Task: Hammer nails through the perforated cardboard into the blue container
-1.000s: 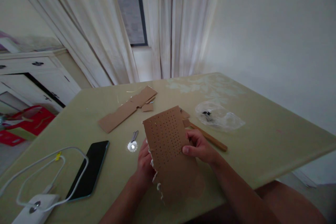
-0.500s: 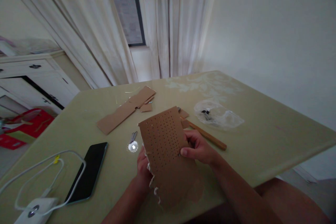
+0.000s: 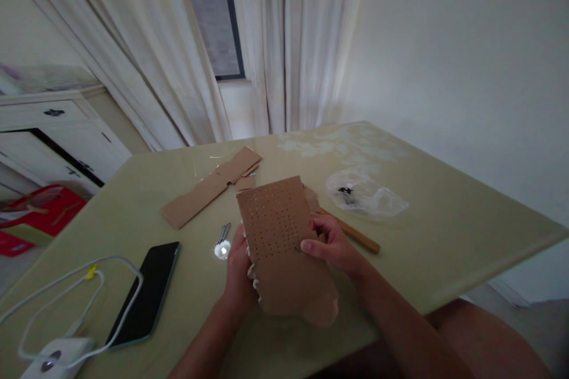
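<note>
A brown piece of cardboard (image 3: 284, 272) with rows of small punched holes is held up over the table, its left edge torn and ragged. My left hand (image 3: 240, 272) grips that torn edge, most of its fingers hidden behind the sheet. On the opposite side my right hand (image 3: 331, 243) pinches the edge, thumb on the front face near the lowest holes. Partly behind the cardboard and my right hand lies a hammer, its wooden handle (image 3: 362, 238) showing. Several nails (image 3: 223, 232) rest by a small round shiny dish (image 3: 222, 250) left of the cardboard.
Cardboard strips (image 3: 200, 192) lie at the back left of the table (image 3: 444, 219). A clear plastic bag (image 3: 368, 195) with dark bits sits on the right. At the left are a phone (image 3: 144, 296), a white cable (image 3: 128, 263) and a power strip (image 3: 57, 361).
The cardboard has tilted so that its lower end has risen and appears shorter. Both hands keep their hold, and my left hand has come up slightly along the torn edge.
</note>
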Motion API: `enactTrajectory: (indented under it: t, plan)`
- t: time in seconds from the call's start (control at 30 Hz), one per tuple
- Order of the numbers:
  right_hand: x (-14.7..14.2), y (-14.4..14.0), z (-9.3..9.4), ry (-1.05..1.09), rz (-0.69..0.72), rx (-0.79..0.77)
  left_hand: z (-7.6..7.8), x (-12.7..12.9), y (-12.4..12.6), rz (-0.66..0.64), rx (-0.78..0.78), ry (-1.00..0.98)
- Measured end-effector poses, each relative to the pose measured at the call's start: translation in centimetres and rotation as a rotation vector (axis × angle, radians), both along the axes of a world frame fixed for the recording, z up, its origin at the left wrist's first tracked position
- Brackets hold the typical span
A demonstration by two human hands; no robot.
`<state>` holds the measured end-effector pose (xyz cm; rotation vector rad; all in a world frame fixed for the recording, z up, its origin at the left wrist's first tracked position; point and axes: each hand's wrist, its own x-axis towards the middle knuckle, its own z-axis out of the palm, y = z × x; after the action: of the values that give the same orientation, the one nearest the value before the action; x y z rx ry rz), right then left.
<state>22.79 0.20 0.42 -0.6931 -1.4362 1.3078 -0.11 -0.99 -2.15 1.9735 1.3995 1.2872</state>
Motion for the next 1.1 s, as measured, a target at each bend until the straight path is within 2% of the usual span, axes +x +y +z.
enactTrajectory:
  t: [0.07,0.17,0.23,0.3,0.37,0.47,0.6,0.8,1.1]
  plan:
    - [0.0,0.1,0.0,0.002,-0.056,0.023,1.2,-0.6,0.9,0.099,0.082,-0.053]
    - [-0.1,0.2,-0.3,-0.006,-0.106,0.032,2.4,-1.3,1.2,0.319,0.266,-0.122]
    - [-0.2,0.3,-0.4,-0.023,-0.117,0.032,2.6,-1.3,0.8,0.367,0.392,-0.081]
    - [-0.2,0.3,-0.4,-0.062,-0.135,0.044,2.7,-1.0,0.0,0.271,0.504,0.015]
    - [-0.2,0.4,-0.4,-0.119,-0.159,0.067,2.6,-0.3,-0.7,0.102,0.581,0.113]
    - [-0.2,0.4,-0.5,-0.179,-0.185,0.107,2.4,0.8,-1.3,-0.045,0.599,0.184]
    - [-0.2,0.5,-0.7,-0.244,-0.175,0.131,2.1,1.4,-1.1,-0.025,0.583,0.142]
    - [-0.5,0.3,-0.6,-0.276,-0.124,0.157,1.8,1.4,-1.0,-0.147,0.626,0.088]
    - [-0.5,0.3,-0.8,-0.321,-0.133,0.157,1.5,1.2,-1.3,-0.215,0.641,-0.064]
